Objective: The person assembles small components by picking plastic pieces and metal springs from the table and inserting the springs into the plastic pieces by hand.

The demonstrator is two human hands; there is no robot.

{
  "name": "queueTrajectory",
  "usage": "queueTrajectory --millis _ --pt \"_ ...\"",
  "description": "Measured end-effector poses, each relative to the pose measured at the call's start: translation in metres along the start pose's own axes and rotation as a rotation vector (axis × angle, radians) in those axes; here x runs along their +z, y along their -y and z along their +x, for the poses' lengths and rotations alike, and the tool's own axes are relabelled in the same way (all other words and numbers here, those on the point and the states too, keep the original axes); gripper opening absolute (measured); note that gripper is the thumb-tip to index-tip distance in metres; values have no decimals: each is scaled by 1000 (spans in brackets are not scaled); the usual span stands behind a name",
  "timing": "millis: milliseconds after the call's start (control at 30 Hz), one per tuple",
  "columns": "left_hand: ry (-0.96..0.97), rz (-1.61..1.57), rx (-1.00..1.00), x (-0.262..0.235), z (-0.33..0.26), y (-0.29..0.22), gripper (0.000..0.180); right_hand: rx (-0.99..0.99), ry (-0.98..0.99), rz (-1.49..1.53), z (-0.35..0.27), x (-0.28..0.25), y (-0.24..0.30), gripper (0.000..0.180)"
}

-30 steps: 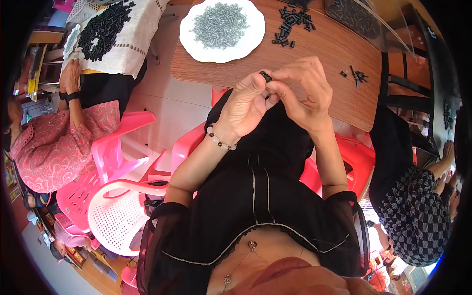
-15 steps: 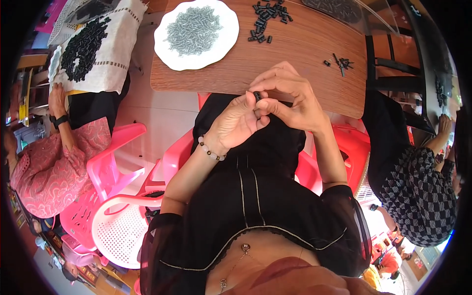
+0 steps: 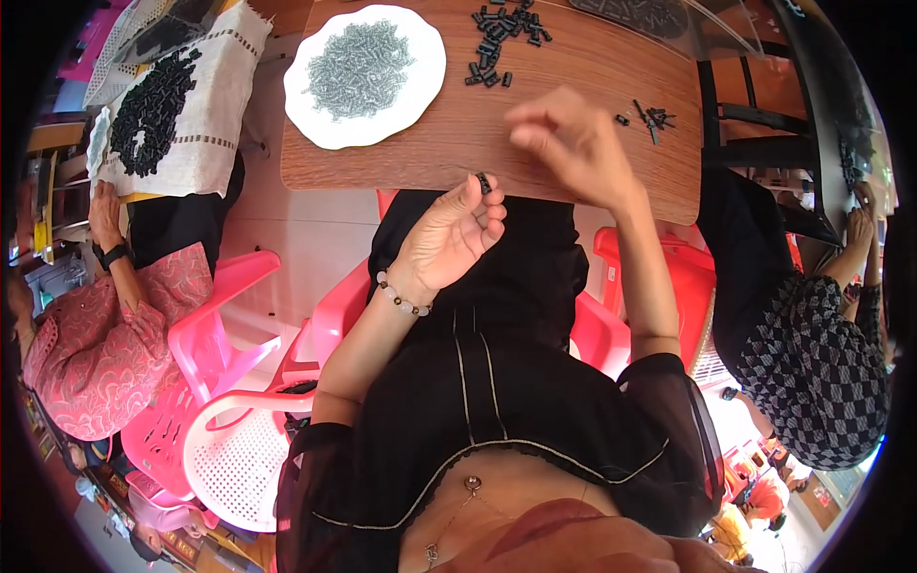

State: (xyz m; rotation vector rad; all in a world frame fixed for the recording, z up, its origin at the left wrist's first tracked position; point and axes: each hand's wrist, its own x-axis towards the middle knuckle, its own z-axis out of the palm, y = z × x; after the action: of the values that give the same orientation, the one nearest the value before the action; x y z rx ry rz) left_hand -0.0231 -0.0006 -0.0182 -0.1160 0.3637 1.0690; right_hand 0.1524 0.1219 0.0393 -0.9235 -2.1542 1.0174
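Note:
A small black ribbed cylindrical piece is pinched between the thumb and fingertips of my left hand, just off the front edge of the wooden table. My right hand hovers over the table, apart from the left; its curled fingers are smeared by motion, and whether they hold anything does not show. Beyond it lies a loose heap of short black pieces. To the right of my right hand are several thin black pieces and a short black one.
A white scalloped plate bears a mound of small clear pieces. At the far right stands a clear tray. Co-workers sit either side; the left one's cloth-covered table holds black pieces. Pink chairs stand left.
My right hand has come away from the black piece and moved up and right over the table. The left hand still holds the piece. The view has shifted slightly.

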Motion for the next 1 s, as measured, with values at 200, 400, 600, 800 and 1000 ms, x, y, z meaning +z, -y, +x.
queueTrajectory --millis 200,400,600,800,1000 --pt "-35 13 37 5 0 -5 24 -96 -283 -482 51 -27 -58 11" --pt "-110 68 91 8 -1 -9 25 -42 -283 -684 71 -18 -74 12" --pt "-86 85 104 11 1 -12 27 -34 -279 -695 73 -14 -86 12" --pt "-42 59 109 10 4 -11 32 -16 -244 -528 71 -11 -76 11" --pt "-12 58 180 8 4 -14 28 97 -221 134 33 5 -16 10"
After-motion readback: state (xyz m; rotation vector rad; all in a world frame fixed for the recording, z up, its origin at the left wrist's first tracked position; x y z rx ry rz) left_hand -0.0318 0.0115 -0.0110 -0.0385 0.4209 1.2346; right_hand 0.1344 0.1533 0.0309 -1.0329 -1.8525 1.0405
